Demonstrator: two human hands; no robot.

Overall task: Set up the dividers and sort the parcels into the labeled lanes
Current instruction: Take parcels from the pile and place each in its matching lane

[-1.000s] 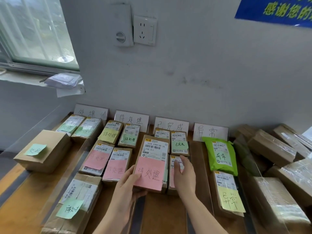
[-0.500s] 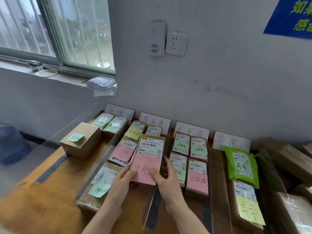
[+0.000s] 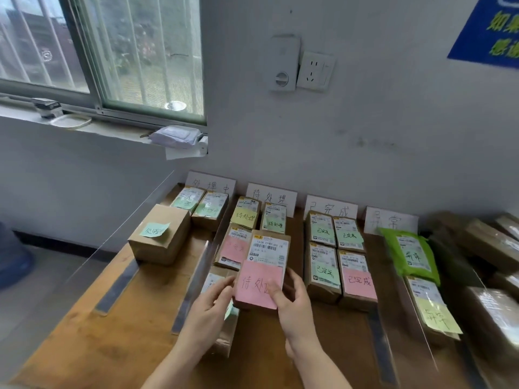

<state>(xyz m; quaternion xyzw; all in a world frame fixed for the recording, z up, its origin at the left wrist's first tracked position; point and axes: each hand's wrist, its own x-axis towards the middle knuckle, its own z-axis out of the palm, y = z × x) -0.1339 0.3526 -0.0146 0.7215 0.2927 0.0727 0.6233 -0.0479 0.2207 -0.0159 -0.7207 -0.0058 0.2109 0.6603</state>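
Both my hands grip a brown parcel with a pink note (image 3: pixel 264 272) in the second lane. My left hand (image 3: pixel 209 304) holds its left edge and my right hand (image 3: pixel 290 300) holds its lower right corner. Several parcels with coloured notes lie in lanes under white label cards (image 3: pixel 271 197) leaning on the wall. Clear dividers (image 3: pixel 206 258) stand between the lanes. A parcel with a green note (image 3: pixel 222 313) lies partly hidden under my left hand. A green bag parcel (image 3: pixel 408 252) lies in the fourth lane.
A cardboard box with a green note (image 3: pixel 160 234) stands on the wooden table (image 3: pixel 112 332) at the left. Taped brown parcels (image 3: pixel 488 245) pile up at the far right. The table's left edge drops to the floor, where a blue container (image 3: pixel 11 259) stands.
My right hand has come off the third-lane parcels and joined the left on the pink-note parcel, which has shifted left into the second lane. My view has swung left.
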